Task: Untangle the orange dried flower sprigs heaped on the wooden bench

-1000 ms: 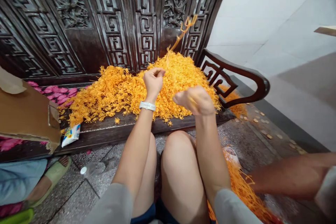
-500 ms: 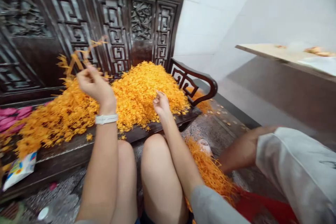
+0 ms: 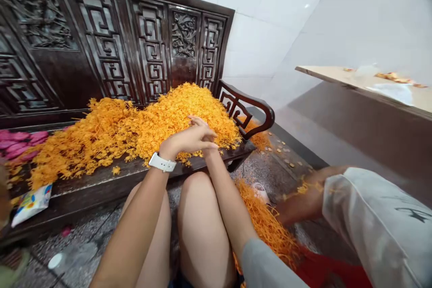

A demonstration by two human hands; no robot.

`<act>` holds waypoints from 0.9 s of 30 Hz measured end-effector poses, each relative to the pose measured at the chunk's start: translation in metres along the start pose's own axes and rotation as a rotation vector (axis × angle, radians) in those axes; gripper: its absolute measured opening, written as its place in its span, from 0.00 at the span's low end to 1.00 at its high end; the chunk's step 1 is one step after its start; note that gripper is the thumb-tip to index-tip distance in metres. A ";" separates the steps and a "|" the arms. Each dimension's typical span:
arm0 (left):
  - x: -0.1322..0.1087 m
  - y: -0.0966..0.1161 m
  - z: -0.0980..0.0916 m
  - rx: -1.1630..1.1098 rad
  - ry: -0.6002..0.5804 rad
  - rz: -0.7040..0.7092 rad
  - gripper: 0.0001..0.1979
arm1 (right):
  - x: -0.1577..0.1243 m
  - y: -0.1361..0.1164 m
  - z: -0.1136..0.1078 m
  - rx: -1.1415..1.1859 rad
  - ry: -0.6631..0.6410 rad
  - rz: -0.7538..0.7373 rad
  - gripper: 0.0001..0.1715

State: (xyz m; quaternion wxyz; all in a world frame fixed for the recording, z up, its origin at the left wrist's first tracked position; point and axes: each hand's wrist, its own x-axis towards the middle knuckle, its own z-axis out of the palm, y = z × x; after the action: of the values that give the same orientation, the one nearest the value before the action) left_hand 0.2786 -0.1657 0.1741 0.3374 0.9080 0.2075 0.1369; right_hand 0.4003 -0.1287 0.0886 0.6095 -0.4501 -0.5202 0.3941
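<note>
My left hand reaches across my right wrist, fingers stretched to the right, with nothing seen in it. A white watch band is on that wrist. Behind it my right hand is mostly covered; only its upper fingers show, against the heap of small orange-yellow flower-like pieces on the bench. A looser part of the heap spreads to the left. To the right, a blurred orange-yellow strand appears in front of another person's leg.
The dark carved wooden bench has a curved armrest. Pink pieces and a white packet lie left. Orange stringy material lies on the floor beside my leg. A person's grey-clad leg and a wooden tabletop are right.
My left hand has swung from the upper left across to my right wrist and let go of the orange strand it held up. A strand now shows at the right.
</note>
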 end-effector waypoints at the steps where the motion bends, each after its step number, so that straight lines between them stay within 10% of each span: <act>1: -0.006 -0.007 -0.004 -0.029 0.005 0.003 0.22 | -0.003 -0.003 -0.001 0.031 -0.013 -0.007 0.24; 7: -0.029 -0.040 -0.020 -0.173 -0.042 0.024 0.14 | -0.008 -0.010 0.001 0.134 -0.153 0.173 0.18; 11: -0.065 -0.087 -0.038 0.106 0.080 -0.334 0.19 | -0.015 -0.015 0.008 -0.010 -0.241 0.269 0.16; 16: -0.174 -0.162 -0.052 0.323 0.596 -0.948 0.09 | -0.044 -0.051 0.012 -0.345 -0.623 0.156 0.21; 20: -0.244 -0.207 -0.055 0.339 0.664 -1.285 0.19 | -0.064 -0.062 -0.001 -0.508 -0.843 0.155 0.25; 27: -0.209 -0.246 -0.063 0.285 0.541 -1.320 0.12 | -0.058 -0.039 0.008 -0.847 -0.867 0.071 0.23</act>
State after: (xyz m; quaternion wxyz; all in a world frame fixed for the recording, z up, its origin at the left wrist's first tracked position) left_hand 0.0008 -0.0599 0.0323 0.1652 0.5631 0.8040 0.0961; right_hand 0.3840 -0.1933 0.1104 0.0966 -0.4690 -0.8174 0.3203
